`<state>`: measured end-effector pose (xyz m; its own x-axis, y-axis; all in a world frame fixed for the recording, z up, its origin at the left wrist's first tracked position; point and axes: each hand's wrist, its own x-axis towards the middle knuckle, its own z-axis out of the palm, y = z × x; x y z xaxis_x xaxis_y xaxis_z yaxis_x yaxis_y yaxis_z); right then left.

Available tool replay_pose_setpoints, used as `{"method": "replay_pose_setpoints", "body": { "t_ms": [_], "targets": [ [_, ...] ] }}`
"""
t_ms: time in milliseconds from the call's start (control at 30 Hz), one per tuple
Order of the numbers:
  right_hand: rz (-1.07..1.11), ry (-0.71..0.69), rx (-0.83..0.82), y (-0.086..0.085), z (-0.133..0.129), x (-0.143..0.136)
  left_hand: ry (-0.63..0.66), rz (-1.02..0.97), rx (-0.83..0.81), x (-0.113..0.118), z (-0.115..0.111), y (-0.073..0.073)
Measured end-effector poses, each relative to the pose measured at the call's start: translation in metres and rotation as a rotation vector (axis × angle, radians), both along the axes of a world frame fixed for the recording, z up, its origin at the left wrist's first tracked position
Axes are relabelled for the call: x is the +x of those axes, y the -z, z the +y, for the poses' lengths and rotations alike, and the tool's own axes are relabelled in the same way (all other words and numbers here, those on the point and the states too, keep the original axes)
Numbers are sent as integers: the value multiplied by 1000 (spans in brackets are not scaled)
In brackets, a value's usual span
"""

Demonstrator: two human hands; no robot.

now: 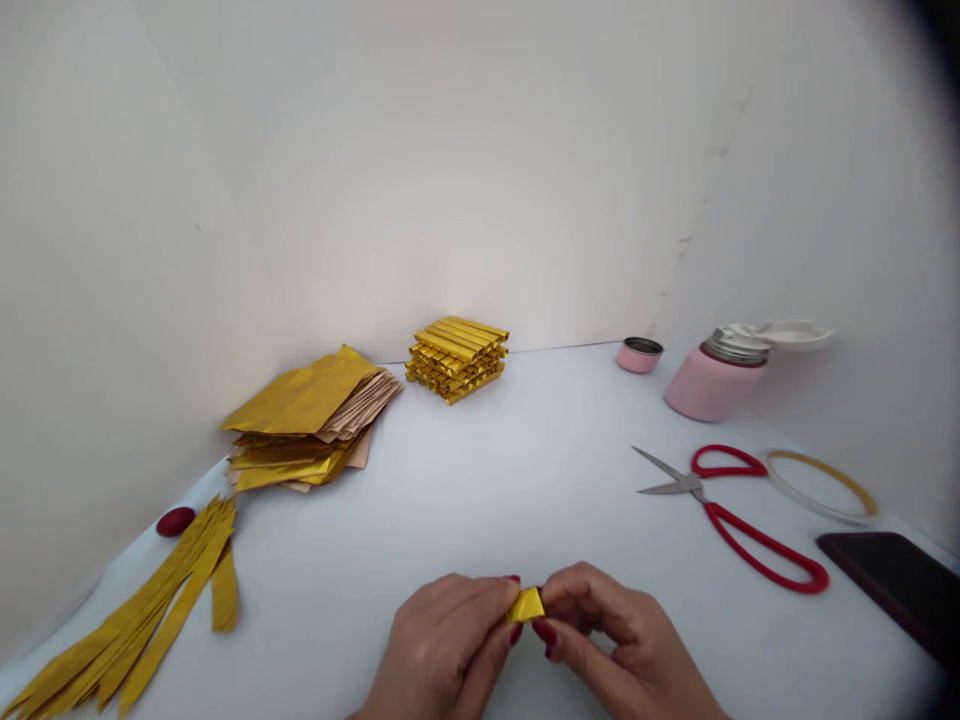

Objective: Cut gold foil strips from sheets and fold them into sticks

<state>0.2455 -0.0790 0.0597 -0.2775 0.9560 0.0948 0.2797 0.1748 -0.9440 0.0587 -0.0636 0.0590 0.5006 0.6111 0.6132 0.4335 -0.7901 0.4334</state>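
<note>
A person's left hand (446,640) and right hand (626,640) pinch a small piece of gold paper (528,605) over the near part of the table (517,480), the piece lying between them, neither hand clearly nearer, its long axis too covered to tell.

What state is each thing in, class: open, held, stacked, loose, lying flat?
Gold piece: held by both hands
Left hand: pinching the gold piece
Right hand: pinching the gold piece
Scissors: lying with blades open
Bottle: standing, lid open
Cap: open side up
Sheets: stacked unevenly
Tubes: stacked in layers
Strips: lying loose, overlapping
Ring: lying flat
Phone: lying flat, screen dark
</note>
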Motion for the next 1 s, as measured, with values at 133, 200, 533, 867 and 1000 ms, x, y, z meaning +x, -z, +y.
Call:
{"method": "replay_pose_setpoints", "body": {
  "t_ms": [133,200,533,867,1000],
  "targets": [
    [-68,-9,77,-3,0,0,-21,7,27,0,0,-2],
    [-70,-38,46,-3,1,0,-37,19,79,-1,1,-3],
    [6,-3,-164,-3,1,-4,-53,61,252,2,2,-6],
    [143,83,-296,0,9,3,-190,103,95,-7,7,-3],
    [123,28,-300,3,10,2,-159,86,55,-8,7,-2]
  ]
}}
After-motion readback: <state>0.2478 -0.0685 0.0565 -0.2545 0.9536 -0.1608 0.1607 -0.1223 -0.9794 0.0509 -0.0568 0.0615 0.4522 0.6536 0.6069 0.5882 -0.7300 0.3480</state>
